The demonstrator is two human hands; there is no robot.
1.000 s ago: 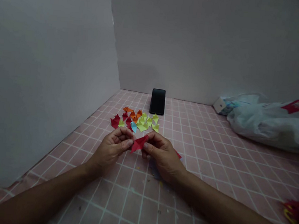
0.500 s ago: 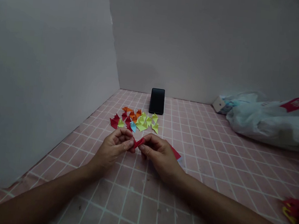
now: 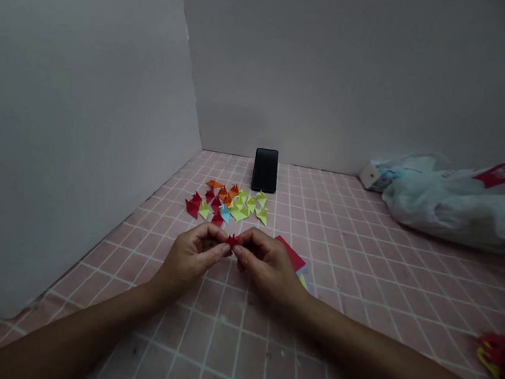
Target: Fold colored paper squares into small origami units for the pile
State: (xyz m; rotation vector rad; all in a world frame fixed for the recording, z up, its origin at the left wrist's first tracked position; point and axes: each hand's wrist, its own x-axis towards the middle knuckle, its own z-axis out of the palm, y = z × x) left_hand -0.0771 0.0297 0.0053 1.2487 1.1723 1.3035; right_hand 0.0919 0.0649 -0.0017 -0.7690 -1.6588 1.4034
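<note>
A small red folded paper piece (image 3: 232,240) is pinched between my two hands over the tiled-pattern surface. My left hand (image 3: 195,252) grips its left side with thumb and forefinger. On its right side, the thumb and fingers of my right hand (image 3: 267,262) are closed. Most of the paper is hidden by the fingertips. Just beyond my hands lie several small folded paper figures in red, orange (image 3: 224,194), yellow (image 3: 239,211) and one light blue (image 3: 224,213). Partly behind my right hand lies a stack of paper sheets (image 3: 291,253), a red one on top.
A black phone-like device (image 3: 265,170) leans upright at the back. White plastic bags (image 3: 456,203) and a small white box (image 3: 370,175) sit at the right rear. A red and yellow object (image 3: 496,353) lies at the right edge. White walls (image 3: 86,108) stand left and behind.
My hands have drawn slightly closer together. The red paper, a V shape before, now shows as a smaller piece with points upward. More of the paper stack shows beside my right hand.
</note>
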